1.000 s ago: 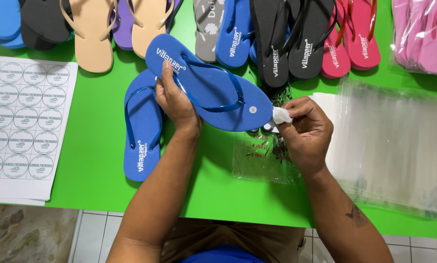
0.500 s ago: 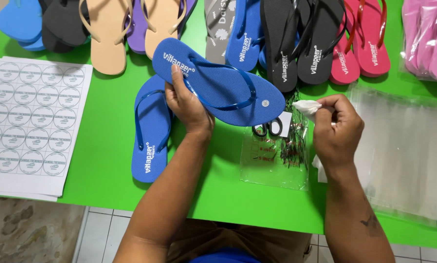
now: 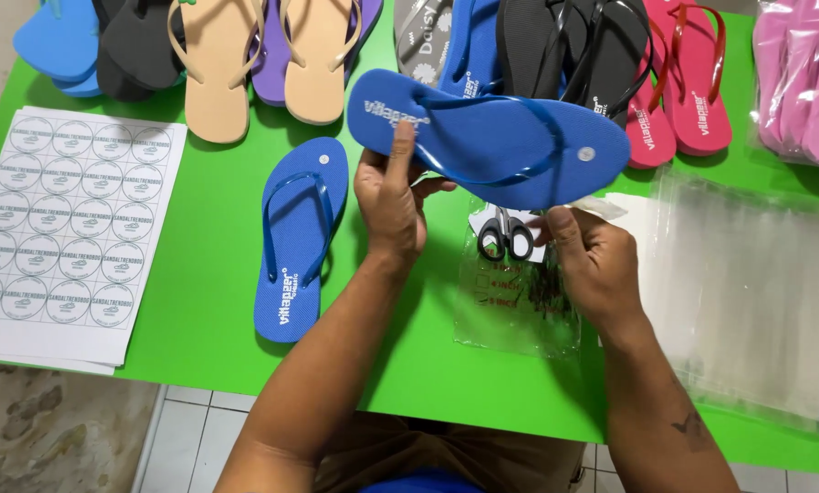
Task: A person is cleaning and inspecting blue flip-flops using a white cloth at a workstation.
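Observation:
My left hand (image 3: 393,196) grips a blue flip-flop (image 3: 491,146) by its heel end and holds it above the green table (image 3: 199,301), sole side up toward me with the strap on top. Under its toe end my right hand (image 3: 592,260) pinches a small white tag or strip (image 3: 601,208) between thumb and fingers. The matching blue flip-flop (image 3: 295,242) lies flat on the table just left of my left hand. A pair of black-handled scissors (image 3: 505,236) rests on a small clear bag (image 3: 514,306) between my hands.
A sheet of round stickers (image 3: 62,233) lies at the left edge. Rows of flip-flops in blue, black, beige, purple and red (image 3: 692,82) line the far side. Pink ones in plastic (image 3: 806,82) sit far right, above a stack of clear bags (image 3: 756,292).
My right hand has dropped from the flip-flop's toe end to just under it, still pinching the white piece. The lifted flip-flop has turned more level.

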